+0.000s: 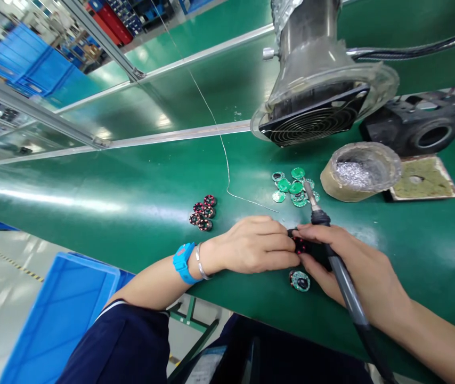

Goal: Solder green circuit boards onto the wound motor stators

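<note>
Left hand (257, 245), right hand (365, 274) tight on black part (300, 245) (soldering iron (343, 282) in right); bench edge (267, 321) near

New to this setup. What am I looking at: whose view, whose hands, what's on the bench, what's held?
No robot here: one picture, from a camera worn on a person's head, looking forward and down. The bare hands are the wearer's. The left hand and right hand meet at a small dark part; the right also holds what looks like a soldering iron. On the green tabletop lie green discs and dark rings. Farther right stands a tub of silvery scraps; a fan hangs above.
</note>
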A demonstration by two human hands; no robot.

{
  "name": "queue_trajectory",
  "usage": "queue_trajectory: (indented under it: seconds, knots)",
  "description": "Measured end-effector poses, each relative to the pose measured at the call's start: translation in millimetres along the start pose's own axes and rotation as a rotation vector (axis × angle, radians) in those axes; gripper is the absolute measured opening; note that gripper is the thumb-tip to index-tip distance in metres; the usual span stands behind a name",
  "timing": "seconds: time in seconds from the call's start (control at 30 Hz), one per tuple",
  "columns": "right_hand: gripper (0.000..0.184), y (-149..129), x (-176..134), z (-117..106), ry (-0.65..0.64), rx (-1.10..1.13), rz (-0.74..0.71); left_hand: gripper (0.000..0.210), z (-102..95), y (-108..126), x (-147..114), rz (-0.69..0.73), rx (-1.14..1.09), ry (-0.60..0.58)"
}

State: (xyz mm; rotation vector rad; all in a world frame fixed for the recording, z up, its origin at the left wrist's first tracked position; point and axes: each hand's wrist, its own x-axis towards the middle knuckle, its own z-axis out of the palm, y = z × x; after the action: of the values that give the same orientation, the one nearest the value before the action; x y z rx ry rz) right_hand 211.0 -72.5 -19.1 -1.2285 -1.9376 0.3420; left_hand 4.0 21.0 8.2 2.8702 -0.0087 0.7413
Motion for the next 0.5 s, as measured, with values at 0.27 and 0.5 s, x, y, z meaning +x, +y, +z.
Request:
queue_trajectory:
  seconds: [0.27,0.5]
  knots:
    - [0.032,-1.8,-1.4,1.2,0.03,0.004,-0.021,0.014,-14.4,-2.5,-7.2,-0.205,0.01,0.041]
    - [0.035,-1.5,-2.6,3.1,0.033,0.006,-0.025,0.031,11.8,-19.4,5.2,-0.775,0.212,0.05]
